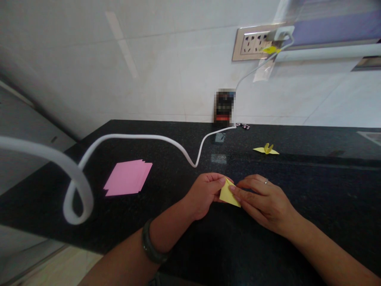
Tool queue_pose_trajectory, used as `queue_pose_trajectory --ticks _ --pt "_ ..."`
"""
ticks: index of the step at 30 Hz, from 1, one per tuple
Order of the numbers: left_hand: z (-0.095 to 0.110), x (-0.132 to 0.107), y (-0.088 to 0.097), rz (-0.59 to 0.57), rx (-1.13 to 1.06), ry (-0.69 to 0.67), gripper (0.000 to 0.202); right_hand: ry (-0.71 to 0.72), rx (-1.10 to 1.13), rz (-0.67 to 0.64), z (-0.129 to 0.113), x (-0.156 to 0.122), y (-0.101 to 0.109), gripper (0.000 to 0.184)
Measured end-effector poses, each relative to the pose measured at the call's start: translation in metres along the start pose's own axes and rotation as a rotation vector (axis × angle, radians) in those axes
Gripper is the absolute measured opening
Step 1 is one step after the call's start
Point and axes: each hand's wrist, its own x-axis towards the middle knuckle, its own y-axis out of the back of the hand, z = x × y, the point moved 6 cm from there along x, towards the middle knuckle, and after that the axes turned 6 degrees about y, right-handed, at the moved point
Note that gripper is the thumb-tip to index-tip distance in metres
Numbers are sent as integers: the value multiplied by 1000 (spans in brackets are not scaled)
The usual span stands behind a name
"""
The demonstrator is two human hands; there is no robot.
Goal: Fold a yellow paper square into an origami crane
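A small piece of folded yellow paper [228,195] is held between both hands above the dark countertop. My left hand [205,192] pinches its upper left edge with the thumb on top. The fingertips of my right hand [264,200] press on its right side; a ring is on one finger. Beyond my right hand, a folded yellow paper crane [267,149] stands on the counter with its wings spread. To the left lies a loose stack of pink paper sheets [127,177].
A white cable [133,136] loops across the left of the counter, close to the camera. Against the tiled wall leans a phone-like device [224,106] with a blurred screen. A cord runs up from it to the wall socket [253,43]. A small patterned item [244,126] lies beside the device.
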Motion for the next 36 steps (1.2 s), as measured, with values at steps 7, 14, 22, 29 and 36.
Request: queue_pose_trajectory --ticks 7,14,22,29,36 --pt "-2 1 0 30 18 -26 22 -8 2 -27 -1 3 -1 31" --pt "-5 4 7 142 116 -82 23 -206 337 21 5 1 -7 24" --pt "-2 4 9 162 160 -113 22 -757 793 125 28 -12 -25 19" --pt "-4 3 9 165 211 -114 23 -890 1001 92 24 -14 -40 20" --pt "-6 5 10 157 213 -115 23 -895 1035 103 23 -14 -40 19"
